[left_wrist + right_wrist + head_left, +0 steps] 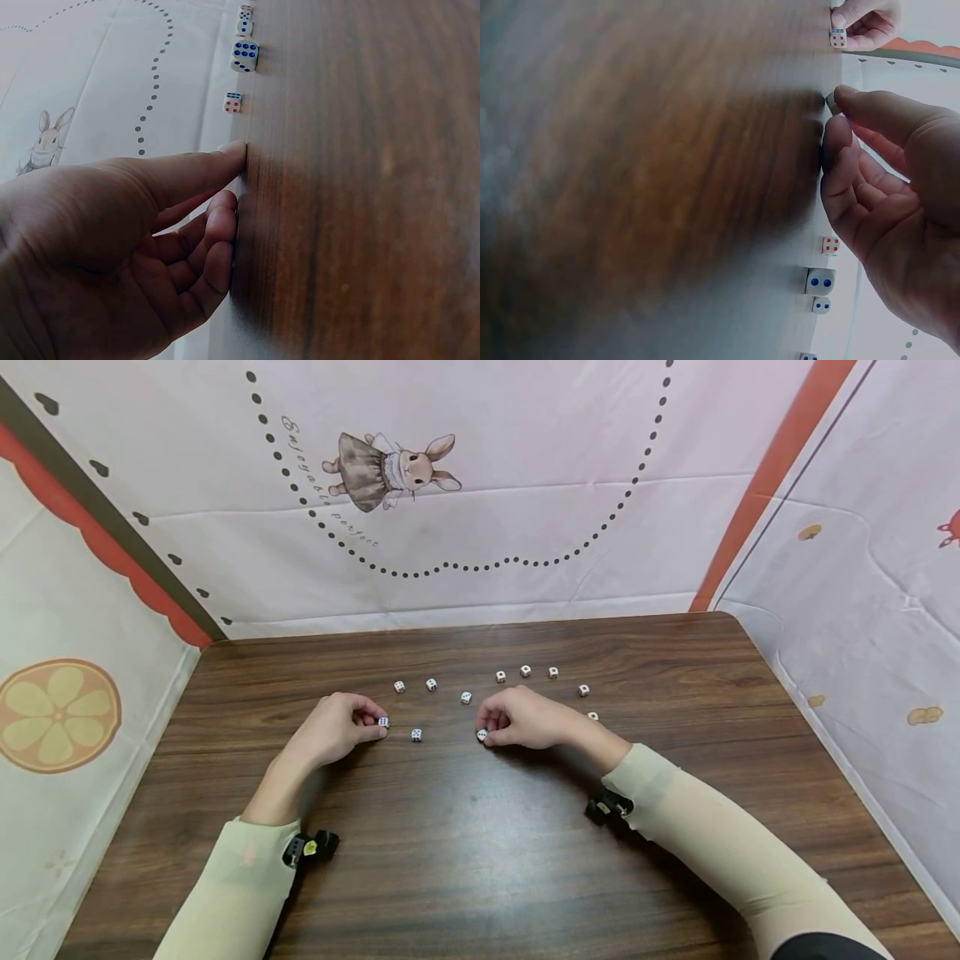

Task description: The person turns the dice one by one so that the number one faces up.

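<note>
My left hand (333, 727) pinches a white die (383, 722) between thumb and forefinger, low over the wooden table. In the left wrist view the thumb and fingers of that hand (142, 240) hide this die. A second die (416, 735) lies on the table just right of the left fingertips. My right hand (528, 718) pinches another white die (482, 735) at the tabletop. From the right wrist view, only a sliver of the held die (830, 102) shows between the thumb and fingertip.
Several white dice sit in a loose arc behind the hands, from a die (399, 687) at left, past one (526, 671) at the back, to a partly hidden die (593, 716) by the right wrist. The brown table (465, 877) is bounded by printed cloth (525, 518) at back and sides.
</note>
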A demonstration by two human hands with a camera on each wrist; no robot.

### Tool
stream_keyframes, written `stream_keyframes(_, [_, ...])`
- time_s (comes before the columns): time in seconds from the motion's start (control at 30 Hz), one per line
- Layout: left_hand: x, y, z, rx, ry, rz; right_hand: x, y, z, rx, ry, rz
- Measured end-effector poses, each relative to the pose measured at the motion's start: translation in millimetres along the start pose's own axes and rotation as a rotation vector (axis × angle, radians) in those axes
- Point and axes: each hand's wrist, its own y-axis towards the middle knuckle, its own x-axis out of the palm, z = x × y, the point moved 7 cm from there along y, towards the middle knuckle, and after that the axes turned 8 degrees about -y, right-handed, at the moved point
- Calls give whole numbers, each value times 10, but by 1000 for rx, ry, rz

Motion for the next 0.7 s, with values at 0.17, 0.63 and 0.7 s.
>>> stream_keyframes(0.17, [2,3,0,-1,4,1,5,1,51,44,-10,0])
stream_keyframes(0.63, [1,1,-8,-8,7,0,7,4,63,78,2,1])
stream_keyframes(0.7, [0,1,-5,-7,7,0,5,2,59,77,4,3])
